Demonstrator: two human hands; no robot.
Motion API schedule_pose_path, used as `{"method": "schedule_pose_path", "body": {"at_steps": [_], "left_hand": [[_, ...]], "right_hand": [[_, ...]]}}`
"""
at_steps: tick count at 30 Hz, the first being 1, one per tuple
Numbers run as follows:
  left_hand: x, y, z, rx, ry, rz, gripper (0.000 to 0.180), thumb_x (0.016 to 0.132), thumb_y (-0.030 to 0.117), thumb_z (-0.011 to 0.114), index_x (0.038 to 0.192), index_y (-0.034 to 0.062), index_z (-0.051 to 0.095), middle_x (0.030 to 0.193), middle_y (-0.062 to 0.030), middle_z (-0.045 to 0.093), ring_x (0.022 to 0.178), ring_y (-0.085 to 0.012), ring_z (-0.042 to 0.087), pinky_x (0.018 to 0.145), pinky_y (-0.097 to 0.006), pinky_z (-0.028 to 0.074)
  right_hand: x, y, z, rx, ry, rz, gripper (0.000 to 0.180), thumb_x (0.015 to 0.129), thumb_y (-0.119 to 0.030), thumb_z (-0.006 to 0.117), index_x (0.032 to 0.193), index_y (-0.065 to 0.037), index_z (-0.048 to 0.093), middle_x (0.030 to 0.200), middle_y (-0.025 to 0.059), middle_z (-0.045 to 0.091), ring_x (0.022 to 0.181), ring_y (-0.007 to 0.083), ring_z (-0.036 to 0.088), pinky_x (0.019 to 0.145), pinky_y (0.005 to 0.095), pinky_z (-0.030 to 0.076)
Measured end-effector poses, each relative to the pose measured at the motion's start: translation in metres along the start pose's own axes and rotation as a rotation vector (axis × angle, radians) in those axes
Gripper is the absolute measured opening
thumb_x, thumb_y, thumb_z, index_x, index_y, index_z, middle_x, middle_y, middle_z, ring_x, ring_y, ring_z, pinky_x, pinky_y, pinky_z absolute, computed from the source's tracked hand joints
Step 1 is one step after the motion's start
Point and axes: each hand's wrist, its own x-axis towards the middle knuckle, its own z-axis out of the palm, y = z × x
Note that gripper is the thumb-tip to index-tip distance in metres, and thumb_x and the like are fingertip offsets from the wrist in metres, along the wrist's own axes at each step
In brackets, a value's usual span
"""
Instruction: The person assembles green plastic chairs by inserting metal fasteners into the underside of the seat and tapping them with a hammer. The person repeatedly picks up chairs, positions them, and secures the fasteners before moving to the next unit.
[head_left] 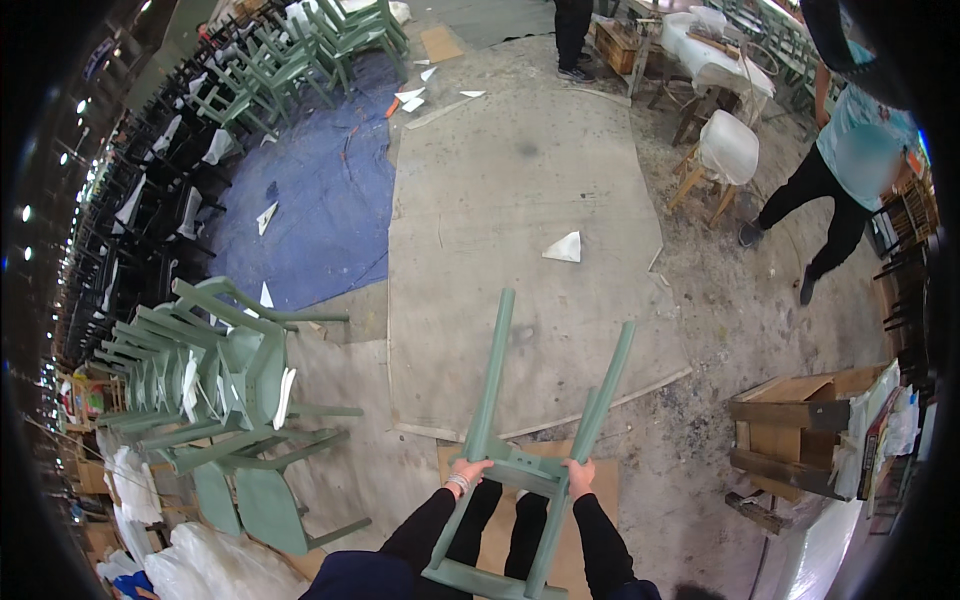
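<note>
A green chair frame (490, 385) is held up in front of my body, two of its long legs pointing away from me. My left hand (468, 472) is closed around its left side, close to the crossbar. On the right side, level with the same crossbar, my right hand (579, 478) grips the other rail. Through the frame's opening my own legs show, and a brown cardboard sheet (603, 480) lies on the floor beneath. The undersides of my fingers are hidden.
Stacked green chairs (250, 360) stand to my left, near clear plastic wrapping (215, 565). A wooden box (790, 430) sits at right. Ahead lie a beige floor sheet (520, 190), a blue tarp (320, 220) and a white scrap (563, 247). A person (845, 170) walks at far right.
</note>
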Motion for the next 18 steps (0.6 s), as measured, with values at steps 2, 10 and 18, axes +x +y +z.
{"method": "schedule_pose_path", "body": {"at_steps": [2, 10, 18], "left_hand": [[-0.015, 0.005, -0.001, -0.004, 0.063, 0.120, 0.048, 0.066, 0.042, 0.080, 0.084, 0.0002, 0.067, 0.064, -0.0081, 0.063, 0.053, -0.0178, 0.063, 0.050, -0.030, 0.051], [-0.122, 0.085, -0.017, 0.095, 0.187, 0.492, 0.069, 0.066, 0.062, 0.072, 0.094, -0.0015, 0.068, 0.081, -0.0128, 0.069, 0.075, -0.0240, 0.067, 0.070, -0.034, 0.051], [-0.222, 0.146, -0.077, -0.431, -1.001, 0.471, 0.074, 0.087, 0.069, 0.035, 0.098, 0.0009, 0.062, 0.080, -0.0140, 0.064, 0.069, -0.0238, 0.062, 0.065, -0.036, 0.051]], "right_hand": [[-0.012, 0.002, 0.005, 0.093, 0.123, -0.084, 0.037, 0.057, -0.006, 0.069, 0.090, 0.004, 0.058, 0.088, 0.0169, 0.063, 0.080, 0.0308, 0.060, 0.075, 0.0380, 0.047], [-0.108, -0.095, -0.053, 0.140, 0.360, -0.472, 0.041, 0.059, -0.005, 0.070, 0.097, 0.005, 0.059, 0.092, 0.0166, 0.064, 0.082, 0.0279, 0.060, 0.075, 0.0378, 0.046], [-0.322, -0.173, -0.141, 0.414, 0.397, -0.839, 0.021, 0.077, -0.005, 0.072, 0.089, 0.006, 0.059, 0.084, 0.0077, 0.062, 0.076, 0.0147, 0.056, 0.070, 0.0286, 0.045]]}}
